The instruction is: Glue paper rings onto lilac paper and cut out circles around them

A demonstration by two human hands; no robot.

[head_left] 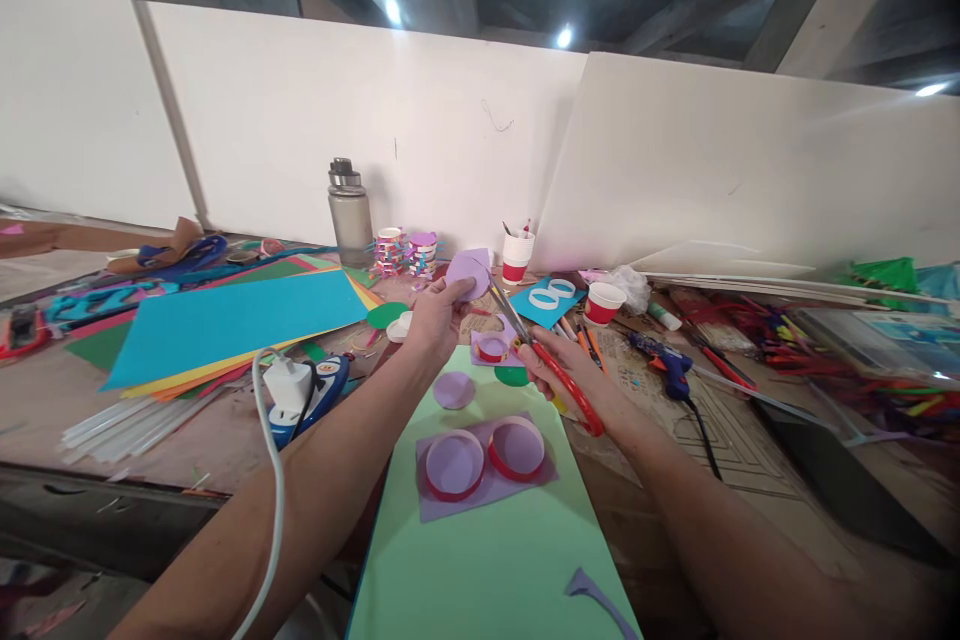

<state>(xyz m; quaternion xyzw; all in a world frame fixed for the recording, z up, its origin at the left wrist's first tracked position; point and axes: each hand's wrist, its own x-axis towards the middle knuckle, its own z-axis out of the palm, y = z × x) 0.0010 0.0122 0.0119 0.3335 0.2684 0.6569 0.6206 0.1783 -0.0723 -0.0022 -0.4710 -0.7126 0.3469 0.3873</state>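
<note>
Up above the table, the left hand [439,315] pinches a lilac paper disc [468,273] between thumb and fingertips, the fingers closed on its lower edge. The right hand [559,370] is closed around the red handles of a pair of scissors [540,355], whose blades stand slightly apart and reach up to the disc's right edge, just beside the left fingertips.

Below both hands lies a green sheet [495,550]. On it, under the left fingers, rests a small lilac circle [454,389], and nearer the body a lilac paper piece [484,480] carries two red-rimmed rings [486,457] side by side. A lilac offcut [592,590] lies near the sheet's lower edge.

Beyond the fingers stand a red and white paper cup [517,256] with tools in it, a second cup [603,302] to its right, and a grey water bottle [349,212] by the white wall. Left of the left hand are a stack of coloured card [232,320] and a white charger [287,385] with its cable. Right of the right hand, a blue glue gun [671,368] lies on the table [60,410].
</note>
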